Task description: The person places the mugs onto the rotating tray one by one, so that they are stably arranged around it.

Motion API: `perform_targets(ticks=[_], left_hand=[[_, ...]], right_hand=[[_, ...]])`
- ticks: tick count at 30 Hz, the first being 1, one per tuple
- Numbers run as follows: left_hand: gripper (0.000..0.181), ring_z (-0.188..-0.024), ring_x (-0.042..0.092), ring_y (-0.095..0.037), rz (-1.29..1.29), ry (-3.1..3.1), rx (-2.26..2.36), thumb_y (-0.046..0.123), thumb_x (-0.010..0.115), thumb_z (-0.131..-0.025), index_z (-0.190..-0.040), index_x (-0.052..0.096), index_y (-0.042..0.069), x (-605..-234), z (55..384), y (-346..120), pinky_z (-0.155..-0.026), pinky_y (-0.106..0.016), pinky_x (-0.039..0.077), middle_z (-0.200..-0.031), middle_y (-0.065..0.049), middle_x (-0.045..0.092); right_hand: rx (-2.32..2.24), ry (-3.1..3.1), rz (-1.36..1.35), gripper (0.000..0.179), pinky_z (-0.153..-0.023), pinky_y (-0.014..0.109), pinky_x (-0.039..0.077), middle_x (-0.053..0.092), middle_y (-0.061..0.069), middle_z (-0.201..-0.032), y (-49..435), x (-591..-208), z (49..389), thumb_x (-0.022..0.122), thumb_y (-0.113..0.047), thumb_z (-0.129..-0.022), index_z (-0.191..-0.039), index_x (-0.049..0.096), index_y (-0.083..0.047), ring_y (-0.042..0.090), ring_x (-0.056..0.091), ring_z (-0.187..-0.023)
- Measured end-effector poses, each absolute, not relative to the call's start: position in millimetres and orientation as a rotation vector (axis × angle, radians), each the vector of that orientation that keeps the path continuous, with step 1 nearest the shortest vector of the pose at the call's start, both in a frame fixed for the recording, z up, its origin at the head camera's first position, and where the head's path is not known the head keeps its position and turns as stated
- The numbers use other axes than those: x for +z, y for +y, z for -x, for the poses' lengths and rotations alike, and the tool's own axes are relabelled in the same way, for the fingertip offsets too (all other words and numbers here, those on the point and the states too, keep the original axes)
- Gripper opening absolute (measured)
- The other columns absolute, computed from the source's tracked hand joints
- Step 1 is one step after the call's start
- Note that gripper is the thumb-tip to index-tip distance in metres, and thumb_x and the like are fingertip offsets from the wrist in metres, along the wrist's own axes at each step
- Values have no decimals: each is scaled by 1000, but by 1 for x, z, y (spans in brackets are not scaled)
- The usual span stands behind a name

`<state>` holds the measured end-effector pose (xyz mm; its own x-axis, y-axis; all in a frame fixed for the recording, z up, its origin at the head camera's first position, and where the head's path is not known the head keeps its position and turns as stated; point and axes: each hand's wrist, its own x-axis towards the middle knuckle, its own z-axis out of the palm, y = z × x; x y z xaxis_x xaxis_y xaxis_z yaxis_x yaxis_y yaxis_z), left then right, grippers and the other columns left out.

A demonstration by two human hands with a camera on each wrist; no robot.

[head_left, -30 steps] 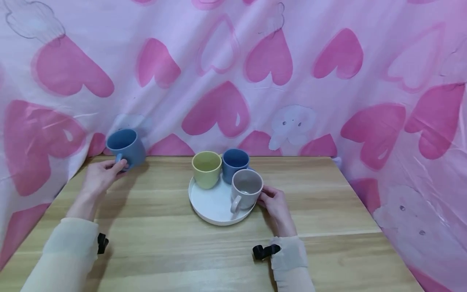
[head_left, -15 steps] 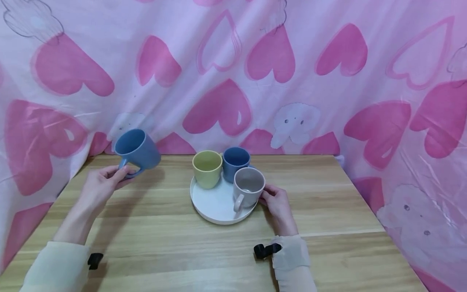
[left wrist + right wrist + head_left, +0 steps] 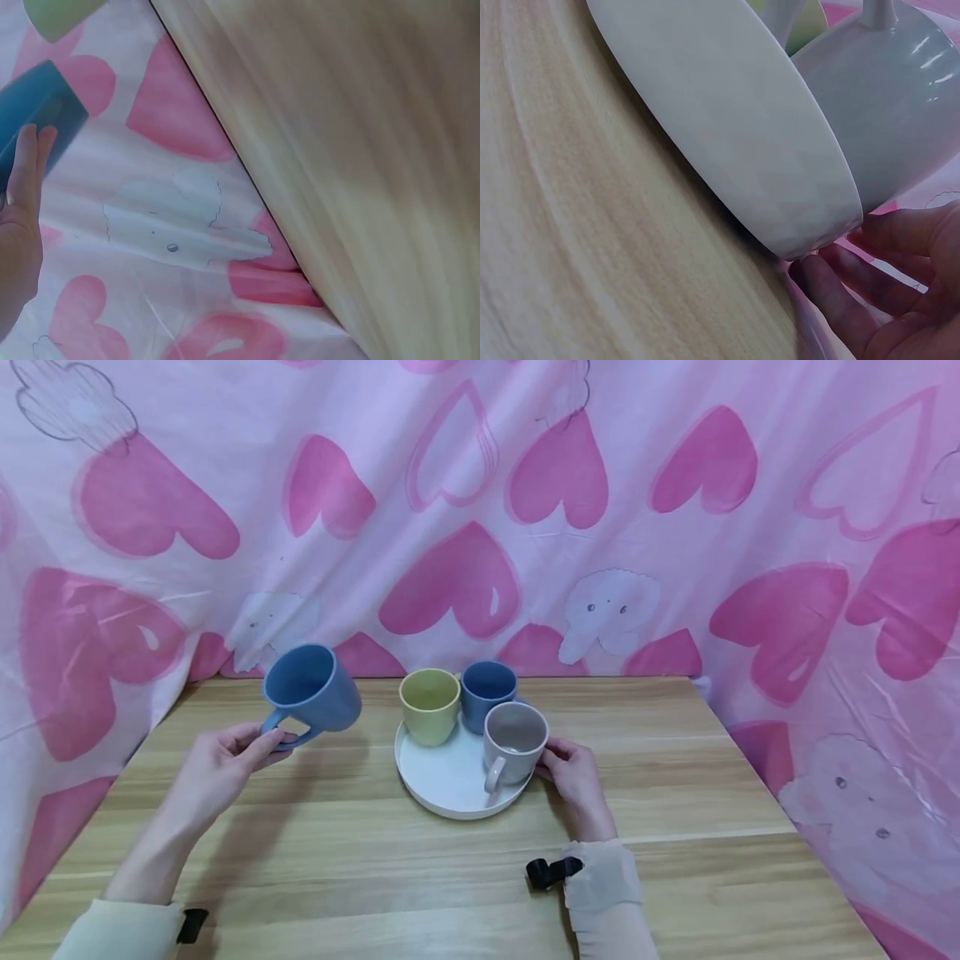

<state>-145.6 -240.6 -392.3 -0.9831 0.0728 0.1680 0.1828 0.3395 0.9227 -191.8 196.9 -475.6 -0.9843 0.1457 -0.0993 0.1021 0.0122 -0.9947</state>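
My left hand (image 3: 217, 772) pinches the handle of a blue mug (image 3: 333, 697), which hangs tilted over the table left of a round white tray (image 3: 442, 785). On that tray stand a yellow-green mug (image 3: 431, 720), a second blue mug (image 3: 487, 703) behind, and a grey mug (image 3: 517, 760) at the right front, its handle toward me. At the tray's right edge, my right hand (image 3: 577, 781) holds the rim, close beside the grey mug. The right wrist view shows the fingertips (image 3: 810, 274) low on the tray's outer wall and another finger up at the rim.
The wooden table (image 3: 360, 877) ends at the back against a pink curtain (image 3: 450, 443) printed with hearts, which also hangs at both sides. A black wrist mount (image 3: 553, 872) sticks out from the right sleeve.
My left hand has carried the blue mug to the right, toward the tray, and tipped it more. The right hand and the mugs on the tray stay in place.
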Motion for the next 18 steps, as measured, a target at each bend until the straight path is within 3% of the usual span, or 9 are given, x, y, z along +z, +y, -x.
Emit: perform_targets(ticks=[7, 18], left_hand=[[31, -89, 71, -16, 348, -2551, -1645, 19, 57, -100, -110, 67, -9, -400, 140, -224, -77, -21, 54, -101, -19, 71], [24, -88, 71, -21, 524, -2593, -1619, 14, 61, -98, -113, 69, -3, -404, 145, -205, -78, -23, 54, -100, -12, 72]], right_hand=[[2154, -2219, 314, 26, -77, 28, 56, 62, 28, -115, 199, -477, 191, 54, 8, -95, -120, 61, 14, 14, 66, -84], [2150, -2247, 290, 27, -81, 30, 55, 61, 28, -119, 197, -475, 193, 55, 6, -96, -122, 61, 11, 15, 66, -88]])
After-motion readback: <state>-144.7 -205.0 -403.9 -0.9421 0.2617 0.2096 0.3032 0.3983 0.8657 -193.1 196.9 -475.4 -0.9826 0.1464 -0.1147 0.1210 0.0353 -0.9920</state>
